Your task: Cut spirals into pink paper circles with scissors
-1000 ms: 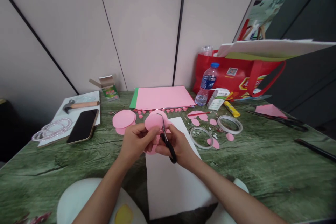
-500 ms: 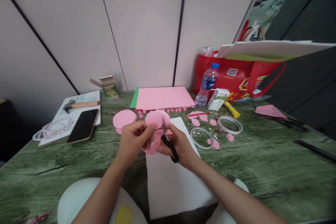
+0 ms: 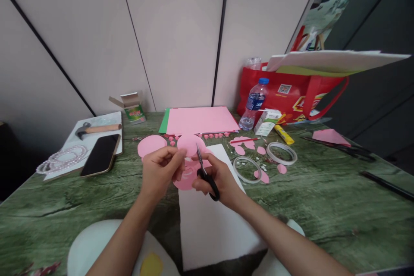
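My left hand (image 3: 159, 171) pinches a pink paper circle (image 3: 189, 144) held above the green table (image 3: 323, 198). My right hand (image 3: 217, 177) grips black-handled scissors (image 3: 205, 173), blades pointing up into the circle's right edge. A pink offcut (image 3: 183, 179) hangs below the circle between my hands. Under them lies a white sheet (image 3: 210, 220).
A pink circle (image 3: 150, 145) lies left, pink and green sheets (image 3: 199, 120) behind. Phone (image 3: 101, 154), hammer (image 3: 97, 129), beads (image 3: 61, 158) sit left. Tape rings (image 3: 247, 168), pink petals, glue stick (image 3: 284, 134), water bottle (image 3: 253, 104), red bag (image 3: 291, 95) stand right.
The circle has turned slightly in my left hand and the scissors have cut further along its edge; more pink offcut hangs below. Both hands stay in the same place.
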`<state>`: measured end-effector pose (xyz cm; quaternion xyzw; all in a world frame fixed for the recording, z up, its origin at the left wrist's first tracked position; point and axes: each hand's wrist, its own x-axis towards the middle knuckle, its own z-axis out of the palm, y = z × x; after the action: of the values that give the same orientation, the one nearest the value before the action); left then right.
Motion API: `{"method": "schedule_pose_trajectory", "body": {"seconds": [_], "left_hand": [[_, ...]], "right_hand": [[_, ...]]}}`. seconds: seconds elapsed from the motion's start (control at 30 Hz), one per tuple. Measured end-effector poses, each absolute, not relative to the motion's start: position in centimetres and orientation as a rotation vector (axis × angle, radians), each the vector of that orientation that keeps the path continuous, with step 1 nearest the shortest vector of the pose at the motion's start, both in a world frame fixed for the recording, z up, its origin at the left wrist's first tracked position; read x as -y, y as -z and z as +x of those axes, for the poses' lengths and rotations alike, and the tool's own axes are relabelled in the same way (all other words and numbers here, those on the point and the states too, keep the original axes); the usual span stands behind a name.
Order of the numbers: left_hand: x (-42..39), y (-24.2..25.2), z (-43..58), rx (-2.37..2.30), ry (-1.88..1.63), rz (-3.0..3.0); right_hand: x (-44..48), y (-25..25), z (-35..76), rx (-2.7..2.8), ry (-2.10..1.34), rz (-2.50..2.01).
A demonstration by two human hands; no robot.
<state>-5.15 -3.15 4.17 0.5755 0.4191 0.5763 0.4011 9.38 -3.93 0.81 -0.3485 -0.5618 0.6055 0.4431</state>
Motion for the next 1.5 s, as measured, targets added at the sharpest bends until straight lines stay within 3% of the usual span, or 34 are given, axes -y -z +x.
{"method": "schedule_pose_trajectory", "body": {"seconds": [0.17, 0.83, 1.5], "left_hand": [[3.3, -4.3, -5.1, -1.075, -1.545, 1.425], [4.0, -4.6, -4.1, -1.26, -1.234, 1.674], [4.0, -4.8, -4.1, -1.253, -1.218, 1.593]], "right_hand": [[4.0, -0.8, 9.4, 1.398, -1.513, -0.871], [3.8, -0.5, 9.2, 1.37, -1.478, -0.735], [3.8, -1.0, 9.3, 1.341, -1.541, -0.792]]}}
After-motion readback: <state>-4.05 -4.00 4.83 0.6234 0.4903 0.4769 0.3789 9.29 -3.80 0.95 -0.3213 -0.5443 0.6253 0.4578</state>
